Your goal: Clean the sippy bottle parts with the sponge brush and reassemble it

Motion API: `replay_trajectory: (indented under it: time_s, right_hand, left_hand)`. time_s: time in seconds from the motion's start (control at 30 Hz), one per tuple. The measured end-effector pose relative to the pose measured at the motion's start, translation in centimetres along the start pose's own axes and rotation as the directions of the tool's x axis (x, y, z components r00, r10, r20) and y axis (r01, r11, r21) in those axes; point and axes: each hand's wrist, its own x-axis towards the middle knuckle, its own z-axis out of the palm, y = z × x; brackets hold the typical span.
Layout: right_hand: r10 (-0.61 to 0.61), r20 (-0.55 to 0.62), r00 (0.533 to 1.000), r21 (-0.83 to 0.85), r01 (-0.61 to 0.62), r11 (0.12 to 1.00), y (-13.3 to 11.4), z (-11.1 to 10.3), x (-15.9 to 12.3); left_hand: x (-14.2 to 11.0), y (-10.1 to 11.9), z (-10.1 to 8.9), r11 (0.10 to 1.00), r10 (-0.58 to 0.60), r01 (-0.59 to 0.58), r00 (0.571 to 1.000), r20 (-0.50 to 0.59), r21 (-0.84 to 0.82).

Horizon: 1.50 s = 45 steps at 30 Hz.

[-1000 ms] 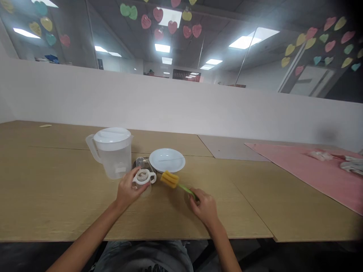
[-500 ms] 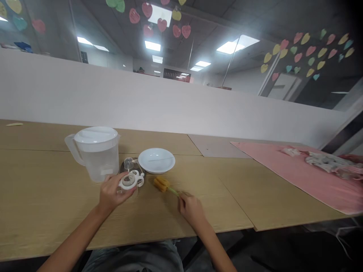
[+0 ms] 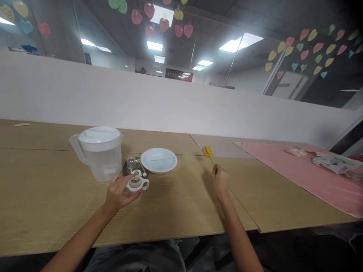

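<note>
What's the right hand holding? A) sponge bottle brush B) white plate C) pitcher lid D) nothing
A: the right hand grips the thin green handle of the sponge bottle brush, with the yellow sponge end pointing up and away.

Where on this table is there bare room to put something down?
The wooden table is bare left of the jug and in front of it. Another patch lies between the plate and the right hand, which holds the sponge brush up. It's crowded where the jug, plate, dark disc and the white-handled bottle under the left hand bunch together.
</note>
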Motion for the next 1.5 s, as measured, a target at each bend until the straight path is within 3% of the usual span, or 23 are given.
replay_trajectory:
  time_s: [0.1,0.17,0.43,0.67,0.8,0.87,0.93,1.07,1.13,1.3,1.5]
  right_hand:
    - [0.099,-0.131,0.986,0.18,-0.074,0.981,0.3,0.0,-1.7]
    - [0.1,-0.102,0.99,0.277,-0.068,0.958,0.2,0.3,-3.3]
    - [-0.174,0.023,0.984,0.578,0.129,0.806,-3.1,0.7,-10.9]
    - [-0.421,0.144,0.895,0.591,0.264,0.763,-4.8,-0.5,-13.7]
    - [-0.551,0.229,0.803,0.571,0.347,0.744,-4.0,-1.0,-13.8]
    - [-0.599,0.24,0.764,0.579,0.383,0.72,-3.2,-1.0,-13.5]
    - [-0.601,0.242,0.761,0.555,0.4,0.73,-2.0,-0.7,-12.6]
    - [-0.444,0.261,0.857,0.357,0.342,0.869,0.2,0.6,-8.3]
    - [-0.345,0.327,0.88,0.218,0.285,0.933,0.7,1.3,-5.3]
    - [-0.204,0.348,0.915,0.096,0.182,0.979,-0.3,3.1,0.8]
    - [-0.032,0.186,0.982,0.176,-0.001,0.984,-2.7,4.2,2.9]
  left_hand:
    - [0.0,0.3,0.1,1.0,0.011,-0.01,1.0,0.003,-0.015]
    - [0.0,0.4,0.2,0.999,0.029,-0.029,0.999,0.015,-0.019]
    - [-0.1,0.6,0.2,0.999,0.036,-0.035,0.999,0.034,-0.019]
    - [-0.2,0.3,0.2,0.999,0.03,-0.03,0.999,0.034,-0.019]
    - [-0.1,0.3,0.2,0.999,0.038,-0.038,0.999,0.026,-0.023]
    - [-0.1,0.4,0.2,0.999,0.035,-0.035,0.999,0.026,-0.026]
    - [-0.1,0.4,0.2,0.999,0.032,-0.031,0.999,0.029,-0.03]
    - [0.0,0.4,0.2,0.999,0.024,-0.022,0.999,0.037,-0.034]
    - [0.0,0.5,0.2,0.999,0.014,-0.013,0.999,0.037,-0.034]
    - [0.0,0.6,0.2,0.999,-0.021,0.024,0.998,0.063,-0.039]
    - [-0.2,0.4,0.5,0.998,-0.037,0.041,0.996,0.084,-0.053]
